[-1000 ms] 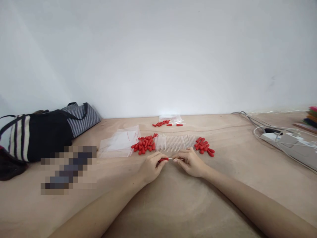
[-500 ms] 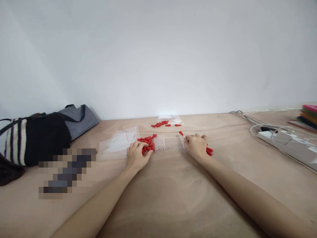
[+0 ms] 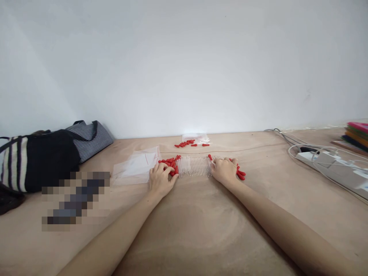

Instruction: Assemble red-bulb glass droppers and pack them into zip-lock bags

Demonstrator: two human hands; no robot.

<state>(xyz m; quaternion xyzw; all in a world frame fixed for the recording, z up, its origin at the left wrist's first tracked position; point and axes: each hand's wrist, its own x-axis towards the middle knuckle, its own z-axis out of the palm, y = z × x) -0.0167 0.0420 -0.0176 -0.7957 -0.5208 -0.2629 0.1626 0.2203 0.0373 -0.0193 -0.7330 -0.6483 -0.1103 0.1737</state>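
Observation:
My left hand (image 3: 161, 179) rests beside a pile of small red bulb-shaped pieces (image 3: 168, 161); its thumb and fingers are apart around the pile's near edge. Next to the pile, a row of thin clear tubes (image 3: 194, 166) lies side by side on the table. At the row's right end my right hand (image 3: 225, 170) is closed in a pinch on a thin tube topped by a red bulb (image 3: 210, 157). More red bulbs (image 3: 240, 174) lie just right of that hand. Its fingertips are partly hidden.
Farther back lie more red bulbs (image 3: 184, 144) and a clear bag (image 3: 195, 137) with thin white pieces. Flat plastic bags (image 3: 133, 166) are at left, near a black striped bag (image 3: 51, 161). A white power strip (image 3: 330, 166) with cables and a coloured stack (image 3: 358, 136) occupy the right.
My right hand has shifted slightly left and turned, with the red-bulbed tube now more upright in view. The left hand stays by the red pile. The view has shifted slightly.

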